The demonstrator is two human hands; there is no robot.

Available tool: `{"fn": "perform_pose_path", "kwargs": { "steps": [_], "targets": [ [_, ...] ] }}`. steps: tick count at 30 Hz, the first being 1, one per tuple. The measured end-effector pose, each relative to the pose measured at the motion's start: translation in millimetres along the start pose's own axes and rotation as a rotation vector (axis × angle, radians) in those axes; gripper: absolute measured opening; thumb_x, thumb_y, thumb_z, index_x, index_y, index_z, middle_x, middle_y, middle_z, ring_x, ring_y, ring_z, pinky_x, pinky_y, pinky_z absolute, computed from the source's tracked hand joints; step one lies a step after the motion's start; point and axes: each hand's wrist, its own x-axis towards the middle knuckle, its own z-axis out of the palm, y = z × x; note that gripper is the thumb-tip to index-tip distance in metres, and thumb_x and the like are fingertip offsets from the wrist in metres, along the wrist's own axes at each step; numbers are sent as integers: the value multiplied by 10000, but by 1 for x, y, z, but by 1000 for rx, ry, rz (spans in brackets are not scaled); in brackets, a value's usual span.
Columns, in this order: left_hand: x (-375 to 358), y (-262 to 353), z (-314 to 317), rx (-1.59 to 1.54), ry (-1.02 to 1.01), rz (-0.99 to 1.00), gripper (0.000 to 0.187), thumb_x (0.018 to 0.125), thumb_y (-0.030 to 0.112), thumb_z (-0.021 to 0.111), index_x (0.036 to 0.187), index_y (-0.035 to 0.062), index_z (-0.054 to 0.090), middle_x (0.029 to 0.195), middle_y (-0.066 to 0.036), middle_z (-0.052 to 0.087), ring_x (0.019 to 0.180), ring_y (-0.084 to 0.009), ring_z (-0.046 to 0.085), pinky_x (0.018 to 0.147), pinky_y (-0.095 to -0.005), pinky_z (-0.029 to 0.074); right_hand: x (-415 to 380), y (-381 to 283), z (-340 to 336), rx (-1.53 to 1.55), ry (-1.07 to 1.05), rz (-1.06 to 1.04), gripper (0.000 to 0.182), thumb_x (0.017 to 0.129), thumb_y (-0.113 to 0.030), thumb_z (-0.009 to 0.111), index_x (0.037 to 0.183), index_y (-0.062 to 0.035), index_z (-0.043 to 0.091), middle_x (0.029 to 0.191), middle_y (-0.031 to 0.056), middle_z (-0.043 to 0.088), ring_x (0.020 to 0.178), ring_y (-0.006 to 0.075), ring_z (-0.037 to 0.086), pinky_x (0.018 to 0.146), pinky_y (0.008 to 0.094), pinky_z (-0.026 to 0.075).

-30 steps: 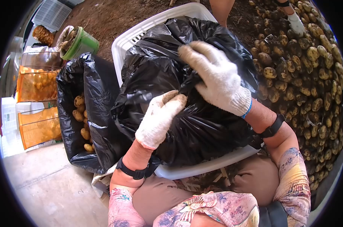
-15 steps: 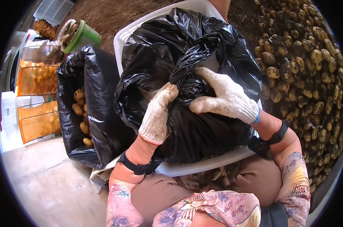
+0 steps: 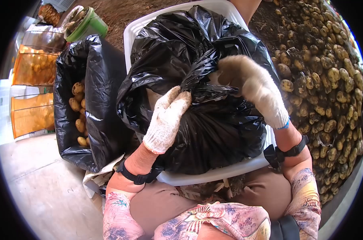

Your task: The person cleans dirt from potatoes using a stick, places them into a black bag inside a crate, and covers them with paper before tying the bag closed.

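Note:
A black plastic bag (image 3: 213, 140) fills a white plastic tub (image 3: 129, 44), its top gathered into a twisted neck. My left hand (image 3: 168, 118), in a white knitted glove, is closed on the left side of that neck, thumb and fingers pinching the plastic. My right hand (image 3: 255, 86), gloved the same way, is blurred over the right side of the bag. Its fingers curve down to the left, beside a loose tail of twisted plastic (image 3: 219, 93); I cannot tell whether they grip it. The bag's contents are hidden.
Left of the tub stands a container lined with another black bag (image 3: 105, 92), holding potatoes (image 3: 79, 105). Beyond are a green bucket (image 3: 94, 28) and orange mesh sacks (image 3: 33, 114). A wide bed of potatoes (image 3: 325, 96) covers the ground at right. Someone's bare limb (image 3: 245, 9) shows behind the tub.
My right hand has lifted off the bunched plastic and moved up and right. A twisted tail now sticks out rightward from the neck. My left hand keeps its hold.

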Motion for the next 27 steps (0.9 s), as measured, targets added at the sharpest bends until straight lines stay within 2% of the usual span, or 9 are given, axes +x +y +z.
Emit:
{"fn": "perform_pose_path", "kwargs": {
  "steps": [4, 7, 9, 13, 14, 18, 21, 23, 27],
  "targets": [
    [2, 9, 3, 100, -45, 50, 397, 972, 157, 572, 1267, -107, 538, 1131, -112, 678, 1055, -150, 623, 954, -294, 477, 5, -2, 22, -690, -76, -308, 371, 774, -280, 783, 1057, -72, 663, 828, 187, 666, 790, 365, 667, 684, 379, 528],
    [4, 18, -11, 365, -146, 163, 324, 950, 137, 606, 1210, -56, 594, 1052, -137, 701, 973, -171, 667, 890, -317, 516, 3, 4, 23, -768, -20, -439, 197, 803, -185, 739, 967, -103, 667, 728, 148, 628, 708, 358, 647, 601, 406, 500],
    [5, 17, -24, 791, -204, 582, 285, 918, 121, 658, 1163, -21, 626, 972, -153, 696, 871, -217, 686, 825, -330, 537, 0, 0, 20, -839, -34, -412, 197, 793, -184, 743, 959, -107, 669, 726, 145, 626, 703, 354, 647, 604, 409, 501],
    [11, 27, -48, 815, -161, 393, 205, 903, 57, 636, 1096, -12, 637, 947, -165, 701, 918, -258, 715, 798, -320, 547, 0, 14, -1, -1085, 122, -383, 220, 776, -201, 751, 960, -109, 674, 719, 132, 628, 689, 346, 644, 612, 416, 501],
    [10, 20, -56, 830, -153, 362, 205, 941, 137, 558, 1027, -30, 641, 887, -108, 679, 817, -168, 651, 766, -290, 506, -2, 12, -4, -1131, 78, -281, 254, 760, -180, 764, 974, -61, 696, 806, 147, 666, 753, 366, 639, 667, 401, 516],
    [9, 1, -78, 975, -186, 446, 191, 895, 115, 588, 1024, -16, 639, 889, -144, 692, 828, -248, 694, 754, -342, 534, -11, 62, -34, -1142, -43, -200, 198, 772, -148, 748, 943, -60, 704, 793, 141, 664, 746, 347, 648, 674, 415, 512],
    [12, 8, -74, 1250, -167, 598, 200, 887, 136, 616, 1021, -11, 646, 875, -165, 678, 827, -291, 688, 760, -349, 530, -8, 34, -24, -1309, -94, -53, 201, 756, -149, 742, 925, -53, 690, 785, 130, 655, 727, 346, 634, 650, 441, 494],
    [1, 31, -63, 1074, -167, 407, 192, 874, 146, 636, 1008, 11, 661, 886, -161, 671, 823, -335, 672, 752, -366, 527, -7, 21, -26, -1316, -87, -156, 194, 744, -183, 722, 906, -82, 689, 739, 116, 643, 712, 333, 642, 637, 429, 493],
    [-29, 67, -38, 1509, -6, 584, 253, 686, 142, 788, 904, 53, 694, 827, -139, 613, 790, -316, 629, 719, -387, 505, -15, -20, -12, -1378, -256, -421, 306, 687, -164, 716, 979, -87, 671, 815, 56, 651, 746, 264, 628, 661, 392, 474]
  ]
}}
